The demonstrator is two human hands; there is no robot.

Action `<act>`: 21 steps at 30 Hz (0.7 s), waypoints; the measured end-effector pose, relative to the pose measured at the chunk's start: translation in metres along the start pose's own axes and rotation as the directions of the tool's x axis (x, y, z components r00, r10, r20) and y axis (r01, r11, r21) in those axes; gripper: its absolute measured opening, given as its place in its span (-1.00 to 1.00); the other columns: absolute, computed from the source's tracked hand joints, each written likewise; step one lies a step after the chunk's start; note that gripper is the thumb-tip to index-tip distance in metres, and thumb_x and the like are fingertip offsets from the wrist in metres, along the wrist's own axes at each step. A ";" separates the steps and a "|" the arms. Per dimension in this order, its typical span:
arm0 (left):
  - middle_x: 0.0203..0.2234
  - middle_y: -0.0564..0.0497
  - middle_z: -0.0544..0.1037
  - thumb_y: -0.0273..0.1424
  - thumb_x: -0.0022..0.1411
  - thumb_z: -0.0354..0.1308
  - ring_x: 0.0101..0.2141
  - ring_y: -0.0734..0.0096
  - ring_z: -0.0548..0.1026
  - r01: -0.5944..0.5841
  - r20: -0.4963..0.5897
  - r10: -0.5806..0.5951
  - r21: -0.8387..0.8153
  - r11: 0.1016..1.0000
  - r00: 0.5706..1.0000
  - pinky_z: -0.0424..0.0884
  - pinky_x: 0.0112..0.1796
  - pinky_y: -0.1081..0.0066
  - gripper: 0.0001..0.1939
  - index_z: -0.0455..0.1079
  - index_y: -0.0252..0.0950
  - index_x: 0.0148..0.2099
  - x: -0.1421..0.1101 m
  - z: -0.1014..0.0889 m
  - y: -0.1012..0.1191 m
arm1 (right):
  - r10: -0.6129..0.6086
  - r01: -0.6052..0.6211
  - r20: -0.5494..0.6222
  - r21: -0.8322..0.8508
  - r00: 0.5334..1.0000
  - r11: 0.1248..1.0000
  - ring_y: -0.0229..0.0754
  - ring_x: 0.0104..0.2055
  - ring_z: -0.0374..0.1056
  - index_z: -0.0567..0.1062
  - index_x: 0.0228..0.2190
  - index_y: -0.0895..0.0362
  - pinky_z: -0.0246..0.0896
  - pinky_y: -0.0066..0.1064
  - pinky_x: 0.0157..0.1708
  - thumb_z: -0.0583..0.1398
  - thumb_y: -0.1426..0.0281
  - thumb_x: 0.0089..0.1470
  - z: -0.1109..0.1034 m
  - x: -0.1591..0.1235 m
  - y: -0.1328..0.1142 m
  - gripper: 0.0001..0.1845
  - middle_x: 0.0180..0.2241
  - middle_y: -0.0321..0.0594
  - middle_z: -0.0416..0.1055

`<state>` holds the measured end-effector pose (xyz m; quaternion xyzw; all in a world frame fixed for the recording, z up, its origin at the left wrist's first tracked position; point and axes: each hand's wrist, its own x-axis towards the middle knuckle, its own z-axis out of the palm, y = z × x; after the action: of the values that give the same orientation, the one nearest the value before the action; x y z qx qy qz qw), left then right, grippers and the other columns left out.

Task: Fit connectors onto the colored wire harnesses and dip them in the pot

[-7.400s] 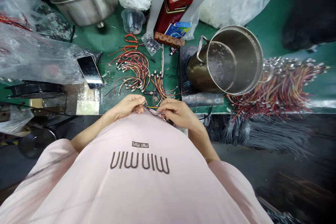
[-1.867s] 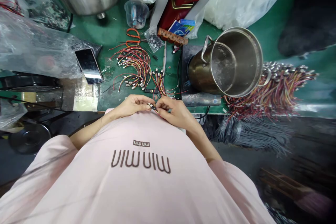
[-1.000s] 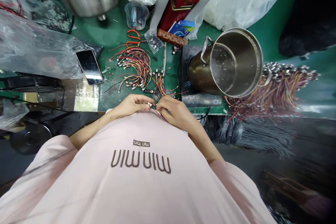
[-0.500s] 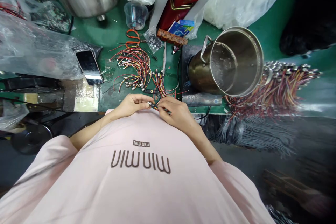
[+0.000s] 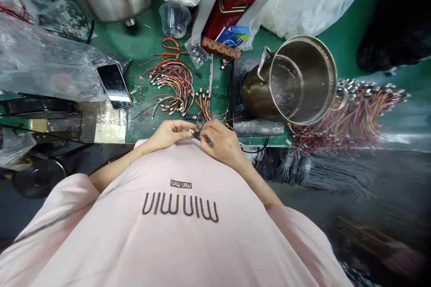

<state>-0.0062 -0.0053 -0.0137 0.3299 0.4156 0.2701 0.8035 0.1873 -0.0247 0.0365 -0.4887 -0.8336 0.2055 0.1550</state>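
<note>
At the near edge of the bench (image 5: 143,131), your left hand (image 5: 170,133) is pinching a small metallic connector (image 5: 192,132); your right hand (image 5: 220,141) is meeting its dark wires (image 5: 197,134), whether gripping I cannot tell. That piece is seemingly sitting mid-work; a wire bundle (image 5: 177,83) is lying beyond, its status unclear. Your shirt lettering (image 5: 180,207) is apparently reading "miu miu," upside down.

Green workbench (image 5: 112,38) — dim grey floor (image 5: 316,202) below

The right hand (image 5: 220,140) is pinching closer to the left hand (image 5: 171,135) than at first, and is now covering most of the wires (image 5: 198,134) trailing from the connector (image 5: 192,131).
</note>
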 end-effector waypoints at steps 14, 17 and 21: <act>-0.39 0.01 0.62 -0.33 -0.10 0.41 -0.38 0.49 0.54 0.036 -0.015 -0.037 -0.083 0.996 0.999 0.42 -0.21 0.40 -0.57 0.53 -0.35 -0.14 0.002 -0.005 -0.006 | 0.108 -0.093 -0.028 0.320 0.994 0.943 -0.21 -0.28 0.38 0.41 -0.40 0.11 0.29 -0.38 -0.26 0.12 0.46 0.09 0.011 0.001 0.006 -0.93 -0.34 -0.19 0.45; -0.39 0.00 0.62 -0.34 -0.09 0.41 -0.38 0.48 0.55 0.035 -0.011 -0.036 -0.078 0.996 0.999 0.43 -0.21 0.40 -0.59 0.53 -0.36 -0.14 0.002 -0.005 -0.004 | 0.201 -0.223 0.099 0.512 0.975 0.829 -0.25 -0.29 0.41 0.41 -0.22 0.11 0.29 -0.42 -0.28 0.12 0.41 0.14 0.006 0.000 0.010 -0.86 -0.31 -0.25 0.49; -0.39 -0.01 0.62 -0.34 -0.08 0.40 -0.38 0.47 0.55 0.023 -0.028 -0.025 -0.064 0.998 0.999 0.43 -0.21 0.38 -0.60 0.53 -0.35 -0.14 0.002 -0.004 -0.004 | 0.256 -0.285 0.127 0.515 0.958 0.809 -0.29 -0.38 0.39 0.46 -0.30 0.14 0.24 -0.47 -0.37 0.12 0.40 0.13 0.005 -0.001 0.012 -0.87 -0.39 -0.28 0.50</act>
<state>-0.0076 -0.0049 -0.0193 0.2952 0.4223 0.2780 0.8107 0.1942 -0.0218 0.0259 -0.5354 -0.6705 0.4589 0.2307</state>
